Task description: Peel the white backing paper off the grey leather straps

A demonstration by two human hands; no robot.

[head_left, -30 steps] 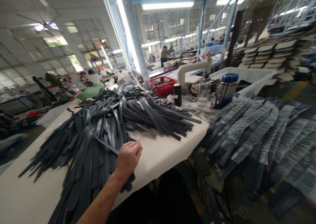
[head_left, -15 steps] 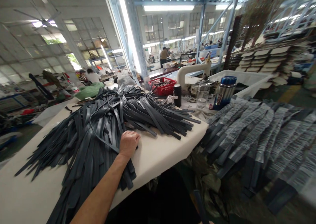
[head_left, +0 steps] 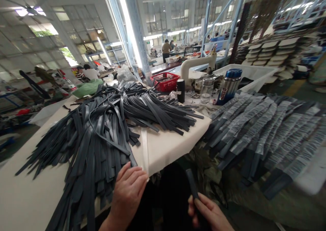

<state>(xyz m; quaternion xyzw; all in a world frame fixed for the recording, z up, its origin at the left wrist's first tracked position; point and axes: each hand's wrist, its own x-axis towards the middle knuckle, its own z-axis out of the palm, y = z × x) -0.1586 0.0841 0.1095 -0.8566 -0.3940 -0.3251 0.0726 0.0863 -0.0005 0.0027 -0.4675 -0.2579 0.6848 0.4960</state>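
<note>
My left hand is at the front edge of the table, fingers bent together, pinching the near end of a thin whitish strip. That strip runs back over the cream tabletop. Lower right, my right hand grips a dark grey strap between thumb and fingers, its free end pointing up; the lower part fades into the dark background. A big heap of similar dark straps covers much of the table, just left of my left hand.
Straps wrapped in clear film lie in a row at right. Behind the heap stand a red basket, a black bottle, a glass jar, a blue-and-steel flask and a beige machine arm. People work far back.
My left hand has moved from the tabletop toward me, to the table edge, with the whitish strip now stretched behind it. My right hand and its strap have risen into view.
</note>
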